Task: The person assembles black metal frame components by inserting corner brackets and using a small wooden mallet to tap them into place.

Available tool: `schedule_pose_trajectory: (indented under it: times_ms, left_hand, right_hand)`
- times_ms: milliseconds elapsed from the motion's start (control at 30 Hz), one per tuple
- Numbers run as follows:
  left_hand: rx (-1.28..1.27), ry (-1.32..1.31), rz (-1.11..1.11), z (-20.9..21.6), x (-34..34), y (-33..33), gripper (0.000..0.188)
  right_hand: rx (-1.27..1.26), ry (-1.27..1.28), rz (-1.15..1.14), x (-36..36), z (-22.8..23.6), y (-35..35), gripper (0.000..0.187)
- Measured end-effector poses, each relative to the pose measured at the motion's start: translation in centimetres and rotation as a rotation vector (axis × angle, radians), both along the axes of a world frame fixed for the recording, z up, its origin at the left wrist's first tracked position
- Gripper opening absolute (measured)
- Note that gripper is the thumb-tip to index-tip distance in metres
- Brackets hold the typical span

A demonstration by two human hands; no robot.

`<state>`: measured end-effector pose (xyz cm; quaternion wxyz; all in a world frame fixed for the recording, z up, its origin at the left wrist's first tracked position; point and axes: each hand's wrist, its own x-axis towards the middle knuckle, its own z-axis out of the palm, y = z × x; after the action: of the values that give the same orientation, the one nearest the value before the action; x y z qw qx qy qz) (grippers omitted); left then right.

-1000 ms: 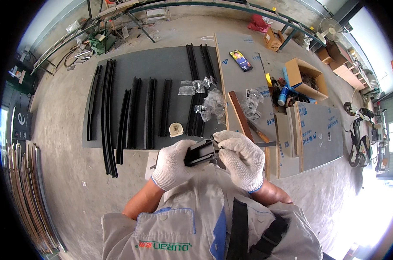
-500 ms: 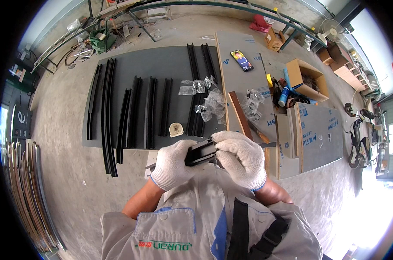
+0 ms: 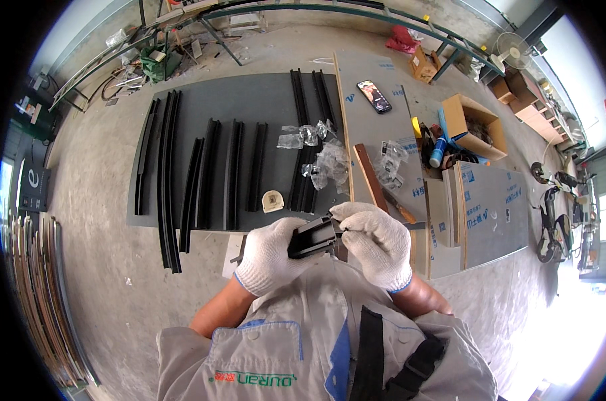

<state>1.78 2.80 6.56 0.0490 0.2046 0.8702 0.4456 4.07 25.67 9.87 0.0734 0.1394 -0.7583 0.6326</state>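
Observation:
My left hand (image 3: 268, 257), in a white knit glove, is wrapped around a short black channel profile (image 3: 313, 237) in front of my chest. The profile lies tilted, with its grooved side turned up. At its right end is my right hand (image 3: 378, 246), also gloved, with thumb and fingertips pinched together; whatever lies between them is too small to make out. Just beyond the left hand, a cream-coloured tape measure (image 3: 273, 201) rests on the table's near edge.
Long black profiles (image 3: 233, 177) lie side by side on the dark grey table (image 3: 249, 93), some overhanging its near edge. Clear plastic bags (image 3: 330, 164) are heaped beside a brown bar (image 3: 371, 177). A phone (image 3: 374, 97) rests on a grey board. Farther right stands an open cardboard box (image 3: 473, 127).
The right hand has shifted slightly right, baring more of the profile's end, and its fingers are now drawn into a pinch. The left hand keeps its grip.

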Motion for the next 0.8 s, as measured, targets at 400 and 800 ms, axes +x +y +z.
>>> schedule_pose_trajectory:
  times_ms: [400, 800]
  left_hand:
    - [-0.011, 0.014, -0.003, 0.3, 0.3, 0.1, 0.049]
    - [-0.067, 0.002, 0.024, 0.4, 0.8, -0.1, 0.052]
  right_hand:
    - [-0.075, -0.048, -0.046, 1.1, -0.3, -0.5, 0.015]
    - [0.434, 0.378, 0.103, -0.4, 1.3, 1.1, 0.025]
